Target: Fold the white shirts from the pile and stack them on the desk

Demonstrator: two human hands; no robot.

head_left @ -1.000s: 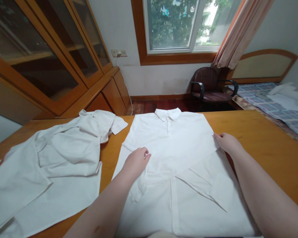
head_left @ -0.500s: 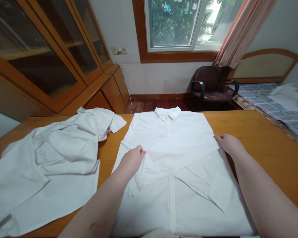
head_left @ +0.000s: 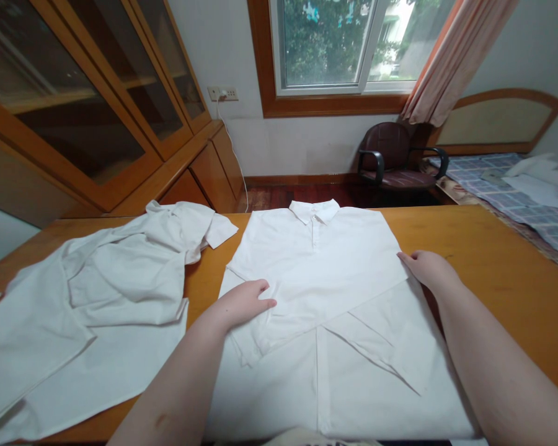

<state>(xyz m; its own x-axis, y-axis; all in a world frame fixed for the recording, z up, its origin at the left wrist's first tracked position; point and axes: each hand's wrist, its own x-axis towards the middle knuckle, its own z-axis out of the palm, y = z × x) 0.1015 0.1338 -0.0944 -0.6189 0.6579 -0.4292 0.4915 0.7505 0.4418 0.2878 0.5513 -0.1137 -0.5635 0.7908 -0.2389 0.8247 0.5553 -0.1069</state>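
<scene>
A white collared shirt (head_left: 325, 266) lies front up on the wooden table, collar at the far edge. Both its sleeves are folded across the front, one slanting over the other. My left hand (head_left: 245, 303) rests on the folded sleeve at the shirt's left side, thumb and forefinger apart, holding nothing. At the opposite side, my right hand (head_left: 425, 269) pinches the shirt's right edge near the fold. Its other fingers are partly hidden behind the hand. Left of this shirt lies a second white garment (head_left: 125, 279), crumpled and loosely spread.
The wooden table (head_left: 502, 291) extends right of the shirt. Beyond it stand a brown armchair (head_left: 390, 148) and a bed with a checked cover (head_left: 483, 173). A glass-fronted cabinet (head_left: 177, 148) lines the left wall. A white cable (head_left: 235, 148) hangs from the socket.
My left hand has loosened its pinch on the sleeve; its thumb and forefinger have spread, and it sits slightly lower. My right hand stays at the shirt's edge.
</scene>
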